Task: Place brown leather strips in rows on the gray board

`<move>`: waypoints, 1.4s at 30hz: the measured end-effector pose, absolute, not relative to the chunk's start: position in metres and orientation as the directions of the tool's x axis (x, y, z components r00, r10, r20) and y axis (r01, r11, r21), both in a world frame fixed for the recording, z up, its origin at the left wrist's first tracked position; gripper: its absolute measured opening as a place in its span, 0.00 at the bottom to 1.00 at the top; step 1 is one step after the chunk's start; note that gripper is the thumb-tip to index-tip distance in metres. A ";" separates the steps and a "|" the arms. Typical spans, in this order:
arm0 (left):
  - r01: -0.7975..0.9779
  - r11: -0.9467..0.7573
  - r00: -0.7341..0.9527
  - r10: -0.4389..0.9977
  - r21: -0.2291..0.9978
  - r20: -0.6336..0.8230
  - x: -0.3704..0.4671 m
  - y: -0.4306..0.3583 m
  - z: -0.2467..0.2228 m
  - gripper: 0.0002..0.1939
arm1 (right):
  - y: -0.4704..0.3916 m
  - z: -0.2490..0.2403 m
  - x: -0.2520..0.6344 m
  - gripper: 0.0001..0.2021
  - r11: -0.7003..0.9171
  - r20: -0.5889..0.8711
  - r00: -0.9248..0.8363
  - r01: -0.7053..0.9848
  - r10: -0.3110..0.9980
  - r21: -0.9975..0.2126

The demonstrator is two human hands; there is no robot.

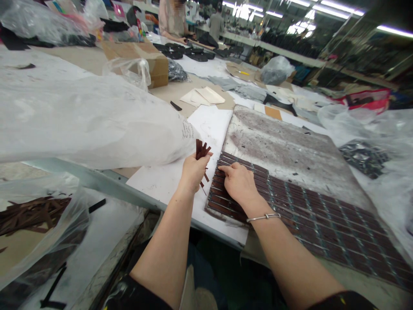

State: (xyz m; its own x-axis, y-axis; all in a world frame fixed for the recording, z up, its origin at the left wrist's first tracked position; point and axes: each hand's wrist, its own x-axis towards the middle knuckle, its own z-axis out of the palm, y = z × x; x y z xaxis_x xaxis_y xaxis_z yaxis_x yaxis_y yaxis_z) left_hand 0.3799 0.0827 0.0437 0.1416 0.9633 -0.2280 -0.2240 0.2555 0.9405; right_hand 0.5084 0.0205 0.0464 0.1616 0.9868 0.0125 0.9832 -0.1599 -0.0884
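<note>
A bunch of dark brown strips [201,149] is gripped in my left hand [192,171], their ends fanning out above the fingers and a few poking out below. My right hand [239,182] rests over the left end of a board [277,142], its index finger stretched out and touching the strips there. Close-set rows of brown strips [309,211] cover the near part of this board, with pale lines between them. The far part of the board is grey and stained, with small dark scraps on it. The underside of my right hand is hidden.
A large white plastic bag [97,120] lies to the left on the table. Lower left, more brown strips [35,211] sit in clear plastic. A cardboard box [142,60] stands behind, and plastic-wrapped dark pieces [364,157] lie at right. Other people are in the background.
</note>
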 end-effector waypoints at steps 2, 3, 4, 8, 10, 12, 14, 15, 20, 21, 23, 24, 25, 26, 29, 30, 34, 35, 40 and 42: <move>-0.224 0.255 0.143 0.963 0.941 -0.227 0.380 0.082 0.044 0.19 | 0.022 0.047 0.507 0.20 -0.167 0.013 0.169 0.982 0.986 -0.087; -0.226 0.254 0.143 0.964 0.941 -0.226 0.380 0.082 0.044 0.19 | 0.023 0.047 0.507 0.20 -0.168 0.015 0.170 0.982 0.985 -0.084; -0.229 0.254 0.143 0.964 0.940 -0.225 0.380 0.082 0.045 0.19 | 0.023 0.047 0.506 0.20 -0.169 0.018 0.171 0.982 0.985 -0.081; -0.241 0.262 0.150 0.961 0.934 -0.231 0.380 0.082 0.045 0.18 | 0.024 0.048 0.504 0.20 -0.165 0.031 0.168 0.984 0.985 -0.074; -0.245 0.266 0.151 0.960 0.932 -0.234 0.381 0.082 0.045 0.18 | 0.024 0.049 0.504 0.19 -0.162 0.036 0.166 0.983 0.985 -0.081; -0.249 0.265 0.148 0.961 0.932 -0.234 0.380 0.082 0.045 0.19 | 0.024 0.049 0.506 0.19 -0.169 0.025 0.173 0.980 0.985 -0.107; -0.250 0.262 0.141 0.962 0.932 -0.232 0.380 0.082 0.045 0.19 | 0.025 0.049 0.510 0.18 -0.185 0.024 0.192 0.968 0.981 -0.168; -0.249 0.261 0.137 0.963 0.933 -0.233 0.380 0.082 0.045 0.19 | 0.025 0.050 0.513 0.18 -0.195 0.038 0.207 0.959 0.978 -0.206; -0.240 0.268 0.131 0.961 0.933 -0.243 0.380 0.081 0.045 0.18 | 0.024 0.049 0.523 0.16 -0.241 0.117 0.285 0.925 0.951 -0.295; -0.241 0.267 0.130 0.962 0.933 -0.241 0.381 0.081 0.045 0.18 | 0.023 0.049 0.524 0.16 -0.240 0.109 0.281 0.927 0.953 -0.288; -0.243 0.262 0.127 0.963 0.934 -0.237 0.381 0.082 0.045 0.18 | 0.022 0.048 0.522 0.16 -0.226 0.089 0.258 0.937 0.962 -0.265; -0.241 0.260 0.127 0.964 0.935 -0.235 0.381 0.082 0.045 0.18 | 0.021 0.048 0.520 0.17 -0.217 0.080 0.244 0.944 0.967 -0.249; -0.237 0.259 0.127 0.964 0.936 -0.234 0.381 0.082 0.045 0.18 | 0.020 0.047 0.518 0.18 -0.208 0.072 0.230 0.951 0.971 -0.230; -0.229 0.258 0.128 0.964 0.939 -0.234 0.381 0.082 0.044 0.18 | 0.019 0.047 0.516 0.18 -0.197 0.067 0.215 0.958 0.974 -0.207; -0.193 0.251 0.132 0.965 0.949 -0.229 0.380 0.083 0.043 0.19 | 0.018 0.045 0.512 0.19 -0.148 0.085 0.160 0.981 0.984 -0.125; -0.184 0.247 0.133 0.965 0.952 -0.225 0.380 0.084 0.042 0.19 | 0.017 0.045 0.511 0.19 -0.128 0.100 0.138 0.987 0.985 -0.098; -0.168 0.230 0.131 0.969 0.959 -0.210 0.380 0.084 0.041 0.18 | 0.016 0.045 0.511 0.18 -0.079 0.145 0.082 0.996 0.986 -0.029; -0.165 0.227 0.128 0.970 0.960 -0.208 0.381 0.083 0.041 0.18 | 0.016 0.045 0.511 0.18 -0.079 0.143 0.082 0.997 0.986 -0.025; -0.172 0.239 0.130 0.967 0.956 -0.218 0.381 0.081 0.043 0.17 | 0.018 0.046 0.506 0.18 -0.102 0.098 0.103 0.995 0.990 -0.015; -0.178 0.240 0.137 0.966 0.954 -0.217 0.381 0.081 0.044 0.17 | 0.019 0.046 0.505 0.19 -0.099 0.104 0.100 0.995 0.990 -0.012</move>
